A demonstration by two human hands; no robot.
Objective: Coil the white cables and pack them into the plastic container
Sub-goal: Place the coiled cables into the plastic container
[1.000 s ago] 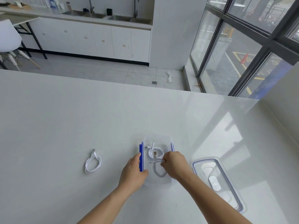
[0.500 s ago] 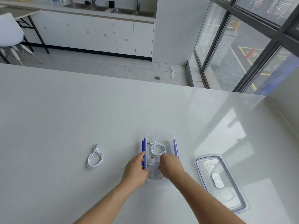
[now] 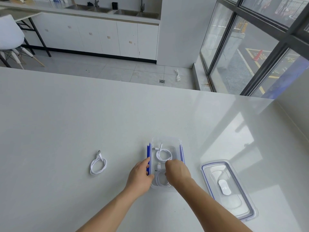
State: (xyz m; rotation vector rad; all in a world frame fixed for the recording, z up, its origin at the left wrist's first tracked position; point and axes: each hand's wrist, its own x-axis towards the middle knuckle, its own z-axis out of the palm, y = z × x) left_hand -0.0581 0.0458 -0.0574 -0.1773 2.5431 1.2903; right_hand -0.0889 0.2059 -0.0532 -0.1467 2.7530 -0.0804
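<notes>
Here, 3 cables [image 3: 98,164], 1 container [image 3: 167,139], 1 lid [image 3: 237,205]

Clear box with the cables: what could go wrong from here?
The near coil that the right hand grips may spring loose on release, its plug poking over the container rim and blocking the lid. It could also tangle with the far coil. A third cable lies out on the table, easy to forget.
</notes>
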